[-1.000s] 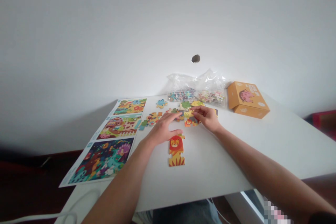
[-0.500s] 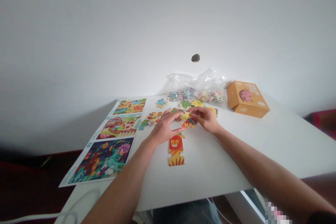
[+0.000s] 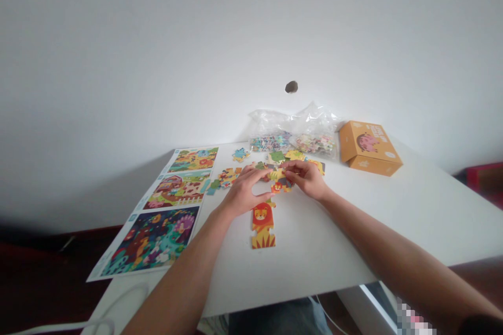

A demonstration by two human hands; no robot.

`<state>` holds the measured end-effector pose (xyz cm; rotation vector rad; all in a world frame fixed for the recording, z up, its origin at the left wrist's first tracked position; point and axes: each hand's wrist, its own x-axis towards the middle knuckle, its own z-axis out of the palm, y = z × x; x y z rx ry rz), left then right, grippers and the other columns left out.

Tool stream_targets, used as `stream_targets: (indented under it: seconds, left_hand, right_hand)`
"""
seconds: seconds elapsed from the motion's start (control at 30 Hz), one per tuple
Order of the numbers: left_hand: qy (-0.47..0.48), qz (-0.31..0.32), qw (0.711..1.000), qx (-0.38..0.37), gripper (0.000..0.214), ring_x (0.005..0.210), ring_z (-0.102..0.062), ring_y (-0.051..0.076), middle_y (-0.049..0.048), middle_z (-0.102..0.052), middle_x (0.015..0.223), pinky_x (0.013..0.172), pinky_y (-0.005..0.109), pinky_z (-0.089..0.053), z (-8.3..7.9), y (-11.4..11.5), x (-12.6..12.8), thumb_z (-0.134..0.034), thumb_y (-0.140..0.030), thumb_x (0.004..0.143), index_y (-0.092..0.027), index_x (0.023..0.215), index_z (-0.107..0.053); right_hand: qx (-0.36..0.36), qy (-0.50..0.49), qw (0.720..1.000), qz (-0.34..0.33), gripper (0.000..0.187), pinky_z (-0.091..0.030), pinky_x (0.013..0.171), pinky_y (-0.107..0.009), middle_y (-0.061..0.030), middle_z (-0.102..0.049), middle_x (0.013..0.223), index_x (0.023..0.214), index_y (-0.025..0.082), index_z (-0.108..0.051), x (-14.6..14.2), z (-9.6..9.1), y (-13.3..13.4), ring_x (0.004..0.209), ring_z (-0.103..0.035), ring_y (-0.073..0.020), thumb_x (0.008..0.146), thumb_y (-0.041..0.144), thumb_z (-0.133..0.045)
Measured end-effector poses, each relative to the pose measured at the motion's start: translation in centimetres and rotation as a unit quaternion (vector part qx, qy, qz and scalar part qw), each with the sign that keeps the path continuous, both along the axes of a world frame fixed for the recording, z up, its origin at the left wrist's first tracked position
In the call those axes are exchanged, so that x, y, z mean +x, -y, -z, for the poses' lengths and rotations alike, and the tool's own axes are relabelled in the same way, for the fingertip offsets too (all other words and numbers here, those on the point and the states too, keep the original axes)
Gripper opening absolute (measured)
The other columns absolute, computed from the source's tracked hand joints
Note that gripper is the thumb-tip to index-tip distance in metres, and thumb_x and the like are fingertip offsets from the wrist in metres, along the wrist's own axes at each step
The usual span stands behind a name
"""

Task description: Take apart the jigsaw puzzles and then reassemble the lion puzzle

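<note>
Over the middle of the white table, my right hand pinches a yellow-green puzzle piece between thumb and fingers. The index fingertip of my left hand meets that piece's left edge, while its thumb is spread well apart, lower down. Just below the held piece shows an orange lion-face piece; whether the two are joined I cannot tell. Nearer me, a short upright strip of joined lion pieces lies flat. More loose pieces lie beyond my left hand, partly hidden by it.
A sheet with three printed pictures lies at the left. Clear bags of pieces rest against the wall, beside an orange box at the back right. Green and yellow pieces lie beyond my hands. A white cable crosses the lower left.
Both hands stay almost where they were, around the same piece. The whole view has shifted very slightly; nothing else visibly moved.
</note>
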<state>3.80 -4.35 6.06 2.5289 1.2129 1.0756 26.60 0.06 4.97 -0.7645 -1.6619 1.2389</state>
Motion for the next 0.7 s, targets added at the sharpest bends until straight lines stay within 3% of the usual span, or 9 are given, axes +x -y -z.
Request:
stream_targets:
  seconds: [0.2,0.4,0.57,0.7]
  left_hand:
    - [0.006,0.001,1.0,-0.009,0.056,0.099,-0.062,0.022,0.0034,-0.071,0.098,0.107,0.047,-0.04,0.3,0.0,-0.1,-0.075,-0.03,0.078,-0.024,0.13,-0.055]
    - [0.027,0.023,0.997,-0.071,0.06,0.085,-0.063,0.015,0.0009,-0.071,0.093,0.092,0.034,-0.05,0.4,0.2,-0.4,-0.072,-0.027,0.08,-0.024,0.136,-0.051]
    - [0.001,0.025,0.991,-0.129,0.049,0.073,-0.063,0.012,0.0,-0.071,0.088,0.081,0.029,-0.053,-0.3,0.7,-0.8,-0.058,-0.019,0.086,-0.025,0.134,-0.056]
    - [-0.028,0.041,0.99,-0.132,0.043,0.086,-0.066,0.017,0.0049,-0.072,0.102,0.085,0.032,-0.054,-0.2,0.7,-1.0,-0.063,-0.019,0.081,-0.025,0.123,-0.065]
  right_hand:
    - [-0.001,0.001,1.0,-0.003,0.039,-0.048,0.057,-0.026,-0.0065,-0.069,0.081,0.105,0.014,-0.067,0.0,0.0,0.0,0.061,-0.058,-0.0123,0.083,0.045,-0.069]
    - [-0.012,-0.002,1.0,-0.023,0.038,-0.048,0.05,-0.025,-0.0013,-0.063,0.068,0.105,0.013,-0.065,0.2,-0.1,-0.1,0.051,-0.056,-0.0108,0.082,0.043,-0.07]
    - [-0.07,0.035,0.99,-0.117,0.04,-0.049,0.045,-0.024,0.0012,-0.063,0.06,0.106,0.013,-0.063,0.8,-0.4,-0.2,0.046,-0.059,-0.0126,0.079,0.041,-0.072]
    - [-0.108,0.072,0.975,-0.18,0.037,-0.05,0.043,-0.023,0.0018,-0.064,0.059,0.101,0.014,-0.064,1.0,-0.4,0.0,0.046,-0.06,-0.0132,0.076,0.038,-0.074]
